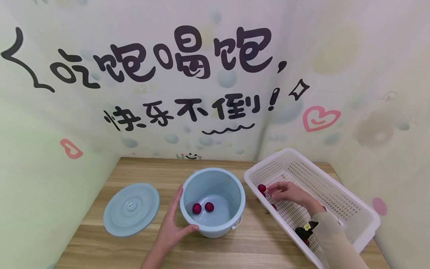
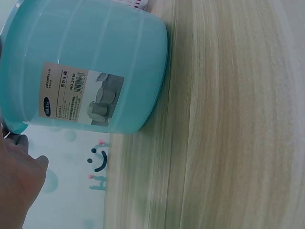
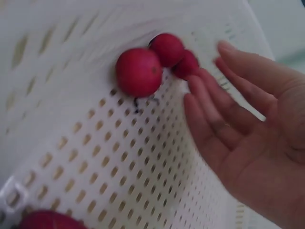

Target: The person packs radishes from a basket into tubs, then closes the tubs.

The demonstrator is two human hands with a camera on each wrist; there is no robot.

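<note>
Blue bucket (image 1: pixel 215 183), two red balls (image 1: pixel 196 208) inside, is gripped at its left side by the left hand (image 1: pixel 169 226), likely for steadying. Right hand (image 1: pixel 290 193) is held loose and unladen inside the white basket (image 1: pixel 336 182), near more red fruits (image 3: pixel 139 72), contact unclear. Lid (image 1: pixel 117 216) is laid aside, presumably for access.

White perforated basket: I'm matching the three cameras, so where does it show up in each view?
Head: the white perforated basket lies on the right side, angled, with the right hand over it.
Left wrist: only a small piece at the top edge, just left of centre, beyond the blue bucket.
Right wrist: it fills most of the picture, seen close up.
Shared landmark: its holes, visible in all three.
</note>
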